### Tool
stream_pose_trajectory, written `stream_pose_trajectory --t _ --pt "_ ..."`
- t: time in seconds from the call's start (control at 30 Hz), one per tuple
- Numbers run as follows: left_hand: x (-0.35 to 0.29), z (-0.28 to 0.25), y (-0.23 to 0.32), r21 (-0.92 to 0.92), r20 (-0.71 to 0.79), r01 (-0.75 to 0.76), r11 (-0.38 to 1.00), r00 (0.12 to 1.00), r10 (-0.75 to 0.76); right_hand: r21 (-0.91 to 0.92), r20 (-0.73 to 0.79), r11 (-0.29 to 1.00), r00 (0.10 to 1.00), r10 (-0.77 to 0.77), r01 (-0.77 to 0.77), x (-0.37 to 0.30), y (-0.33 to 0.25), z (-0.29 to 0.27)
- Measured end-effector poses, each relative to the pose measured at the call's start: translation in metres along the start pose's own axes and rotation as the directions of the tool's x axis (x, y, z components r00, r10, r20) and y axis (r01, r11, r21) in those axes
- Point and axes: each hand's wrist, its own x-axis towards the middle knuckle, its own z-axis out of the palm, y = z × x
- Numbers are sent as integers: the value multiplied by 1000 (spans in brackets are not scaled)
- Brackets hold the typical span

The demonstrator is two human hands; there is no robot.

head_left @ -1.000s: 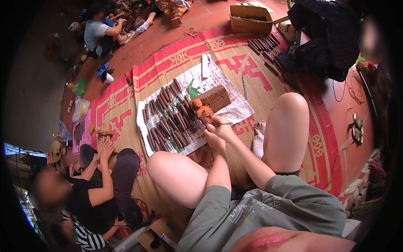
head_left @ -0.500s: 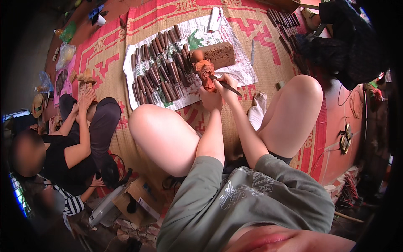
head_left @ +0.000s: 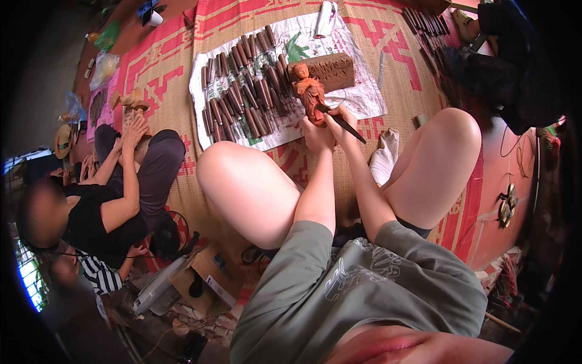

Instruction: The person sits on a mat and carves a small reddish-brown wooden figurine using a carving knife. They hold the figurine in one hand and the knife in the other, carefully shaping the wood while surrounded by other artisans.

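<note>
My left hand (head_left: 318,137) is closed around the base of a small carved reddish-brown figurine (head_left: 309,94), which stands tilted above the near edge of a white sheet. Between the fingers of my right hand (head_left: 341,123) is a dark-handled brush (head_left: 350,130), its dark tip against the figurine's lower part. Just behind the figurine lies a brown block with carved relief (head_left: 336,71). To its left, rows of wooden-handled carving tools (head_left: 248,100) cover much of the white sheet (head_left: 364,97). My fingers partly hide the figurine's base.
A patterned straw mat (head_left: 182,115) spreads under everything. My knees flank the work. At left, another person's hands (head_left: 134,130) hold a pale wooden carving. More tools (head_left: 427,24) lie at the far right, near someone in dark clothes. A cardboard box (head_left: 212,276) sits at lower left.
The figurine has turned in my left hand, showing a different side of its head and body. The brush has shifted slightly against it. The whole view has swung, moving the scene rightward.
</note>
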Motion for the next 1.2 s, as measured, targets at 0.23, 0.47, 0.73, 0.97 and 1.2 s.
stream_pose_trajectory --t 0.23,0.47,0.73,0.97,1.2 --pt "4 4 -5 9 -3 -32 999 999 32 -17 35 1000 999 -7 8 2 3 1" --pt "1 2 -4 11 -7 -31 999 999 31 -81 55 985 987 -149 153 3 3 0" --pt "7 5 -16 24 33 -20 1000 999 20 -226 211 939 954 -212 258 -3 -2 -7" --pt "-1 -7 6 -9 70 -14 1000 997 14 -159 80 975 986 -146 157 8 -10 -2" --pt "7 -2 -6 -35 50 -15 999 999 17 -227 179 964 979 -97 137 3 -3 -6"
